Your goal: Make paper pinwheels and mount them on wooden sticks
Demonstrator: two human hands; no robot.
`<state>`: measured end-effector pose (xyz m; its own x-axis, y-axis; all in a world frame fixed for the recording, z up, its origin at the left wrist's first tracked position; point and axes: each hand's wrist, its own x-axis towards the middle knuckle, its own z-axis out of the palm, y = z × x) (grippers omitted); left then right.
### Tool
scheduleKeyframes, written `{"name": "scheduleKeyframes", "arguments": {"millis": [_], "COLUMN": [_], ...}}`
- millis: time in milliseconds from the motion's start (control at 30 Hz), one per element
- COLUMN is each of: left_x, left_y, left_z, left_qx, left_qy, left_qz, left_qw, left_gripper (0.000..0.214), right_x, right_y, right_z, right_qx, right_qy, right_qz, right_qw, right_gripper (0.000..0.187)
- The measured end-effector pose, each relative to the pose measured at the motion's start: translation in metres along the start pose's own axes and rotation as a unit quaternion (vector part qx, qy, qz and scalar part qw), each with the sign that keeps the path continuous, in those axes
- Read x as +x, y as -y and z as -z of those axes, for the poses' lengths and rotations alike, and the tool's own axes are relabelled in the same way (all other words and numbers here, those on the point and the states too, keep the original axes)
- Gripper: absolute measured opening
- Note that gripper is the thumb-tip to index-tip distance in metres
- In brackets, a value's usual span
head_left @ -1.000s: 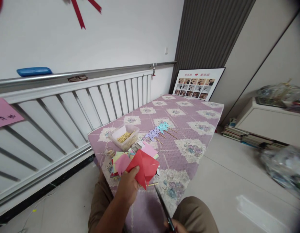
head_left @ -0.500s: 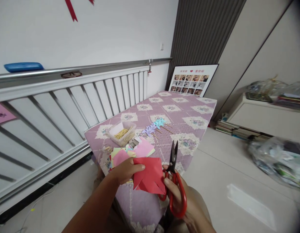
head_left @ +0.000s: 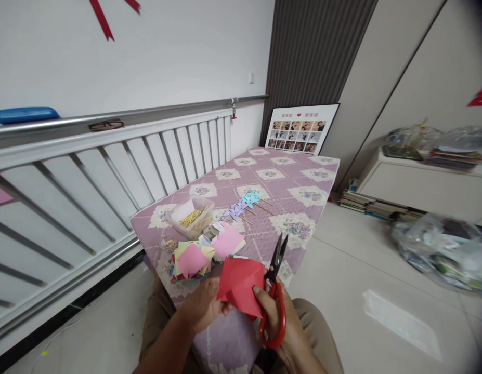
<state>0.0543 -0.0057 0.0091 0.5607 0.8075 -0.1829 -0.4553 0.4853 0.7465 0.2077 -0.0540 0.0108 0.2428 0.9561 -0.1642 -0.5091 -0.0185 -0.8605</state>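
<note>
My left hand (head_left: pixel 204 306) pinches a folded red paper (head_left: pixel 241 283) held up over the near end of a purple quilted table (head_left: pixel 299 179). My right hand (head_left: pixel 282 324) grips red-handled scissors (head_left: pixel 275 298), blades pointing up and slightly apart, right beside the red paper's edge. Behind the paper lies a heap of coloured paper squares (head_left: pixel 204 254). A clear box of gold sticks (head_left: pixel 190 216) stands further back, with small paper pinwheels on sticks (head_left: pixel 244 203) to its right.
A white slatted railing (head_left: pixel 108 171) runs along the table's left side. A framed photo board (head_left: pixel 299 130) leans at the far end. Stacked books (head_left: pixel 375 206), a white cabinet (head_left: pixel 428 184) and plastic bags (head_left: pixel 443 249) sit on the floor at right.
My right hand came up from below with the scissors and now holds them against the red paper. My left hand lowered and turned the paper. The view shifted left.
</note>
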Motion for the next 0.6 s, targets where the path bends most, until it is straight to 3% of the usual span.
{"name": "scheduleKeyframes", "arguments": {"millis": [67,300,600], "left_x": [-0.003,-0.003,0.002], "left_y": [0.01,0.041,0.044], "left_z": [-0.007,-0.027,-0.041], "left_qx": [-0.014,-0.154,-0.207], "left_qy": [0.019,-0.042,-0.093], "left_qz": [-0.022,-0.096,-0.093], "left_qw": [0.999,0.983,0.969], "left_gripper": [0.039,0.018,0.025], "right_x": [0.001,-0.001,-0.004], "right_y": [-0.002,-0.002,-0.003], "right_z": [0.0,-0.006,-0.008], "right_qx": [0.013,0.041,-0.017], "right_qy": [-0.017,-0.04,-0.025], "right_qz": [0.004,0.02,0.055], "right_qw": [1.0,0.998,0.998], "right_gripper": [0.035,0.039,0.041]}}
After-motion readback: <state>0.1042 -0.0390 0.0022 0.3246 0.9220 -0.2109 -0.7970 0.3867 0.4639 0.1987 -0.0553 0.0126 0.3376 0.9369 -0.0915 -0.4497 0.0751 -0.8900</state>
